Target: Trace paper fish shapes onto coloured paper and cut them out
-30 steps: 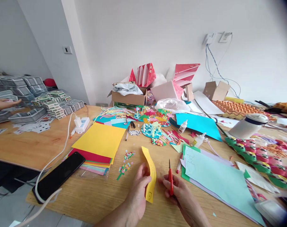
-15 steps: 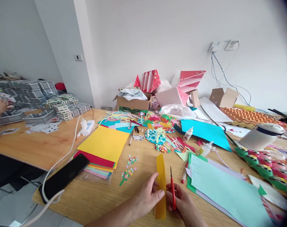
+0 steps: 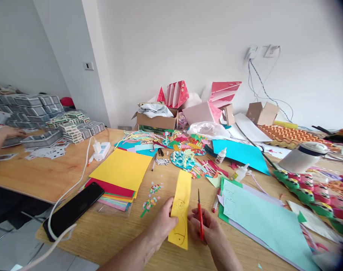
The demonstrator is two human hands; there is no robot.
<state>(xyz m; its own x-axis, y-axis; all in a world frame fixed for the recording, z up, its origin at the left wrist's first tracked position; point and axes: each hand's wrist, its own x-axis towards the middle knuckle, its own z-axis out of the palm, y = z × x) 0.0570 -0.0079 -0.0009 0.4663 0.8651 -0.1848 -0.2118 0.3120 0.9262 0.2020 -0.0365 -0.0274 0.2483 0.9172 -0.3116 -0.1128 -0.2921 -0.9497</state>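
Note:
My left hand (image 3: pixel 160 226) pinches the left edge of a long yellow paper strip (image 3: pixel 181 207) that carries pencil drawings, one a fish shape near its lower end. My right hand (image 3: pixel 209 232) is closed around small red-handled scissors (image 3: pixel 200 214), blades pointing up and away, just right of the strip. Both hands hover low over the wooden table (image 3: pixel 109 233) near its front edge.
A stack of coloured paper sheets (image 3: pixel 119 175) and a black phone (image 3: pixel 72 210) with a white cable lie to the left. Pale green sheets (image 3: pixel 262 216), glue bottles (image 3: pixel 221 155), paper cut-outs (image 3: pixel 185 154) and boxes crowd the right and back. Another person's hand (image 3: pixel 7 132) works at the far left by stacked card decks (image 3: pixel 71 126).
The yellow strip has turned flat toward me, so its drawn face shows. Both hands shifted slightly left with it. The other person's hand at far left moved.

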